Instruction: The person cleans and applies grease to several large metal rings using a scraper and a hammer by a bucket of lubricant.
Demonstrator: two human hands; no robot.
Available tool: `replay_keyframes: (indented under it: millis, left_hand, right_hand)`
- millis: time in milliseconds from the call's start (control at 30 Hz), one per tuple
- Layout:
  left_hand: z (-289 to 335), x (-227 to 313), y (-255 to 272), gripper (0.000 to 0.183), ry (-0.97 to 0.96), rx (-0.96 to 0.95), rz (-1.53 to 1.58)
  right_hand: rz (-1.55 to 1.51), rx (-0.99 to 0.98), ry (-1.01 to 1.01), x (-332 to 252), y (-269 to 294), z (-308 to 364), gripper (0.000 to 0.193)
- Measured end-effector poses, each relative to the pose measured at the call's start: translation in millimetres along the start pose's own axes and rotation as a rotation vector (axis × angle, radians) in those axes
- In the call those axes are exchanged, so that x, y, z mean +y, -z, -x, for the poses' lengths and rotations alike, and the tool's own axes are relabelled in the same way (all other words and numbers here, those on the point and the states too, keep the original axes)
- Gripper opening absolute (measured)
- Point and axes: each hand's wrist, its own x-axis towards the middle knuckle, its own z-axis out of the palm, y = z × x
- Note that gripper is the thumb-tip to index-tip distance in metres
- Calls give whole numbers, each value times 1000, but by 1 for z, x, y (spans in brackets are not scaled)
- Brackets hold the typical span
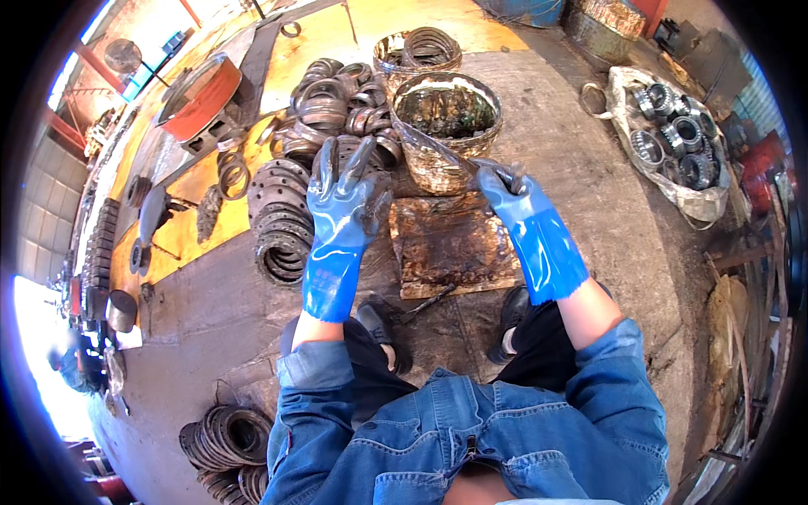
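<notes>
Both my hands wear blue rubber gloves darkened with grease. My left hand (343,195) is raised with its fingers apart and nothing visible in it, over the edge of a pile of greasy metal rings (322,109). A row of flanged rings with holes (280,202) lies beside its wrist. At the right front side of a grimy bucket (425,167), my right hand (507,183) has its fingers bent together. What they grip is hidden by dark grease. Dark, murky liquid (444,114) shows inside the bucket. A stained board (453,244) lies between my hands.
Behind the bucket stands a second bucket (385,52) with rings in it. A white sack (705,202) of shiny bearing parts lies at the right. Stacked rings (225,438) sit at the lower left, and a red-orange round container (200,99) stands at the far left.
</notes>
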Motion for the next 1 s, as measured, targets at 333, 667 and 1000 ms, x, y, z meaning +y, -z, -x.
replay_keyframes:
  millis: [333,667,1000]
  left_hand:
    - [-23,4,-6,13,184,117,282]
    - [-19,-5,4,17,216,105,217]
    - [-2,4,-13,11,34,78,189]
  right_hand:
    - [-652,479,-626,104,40,-164,15]
    - [-456,466,-531,112,99,-178,20]
    - [-698,706,-479,31,112,-97,21]
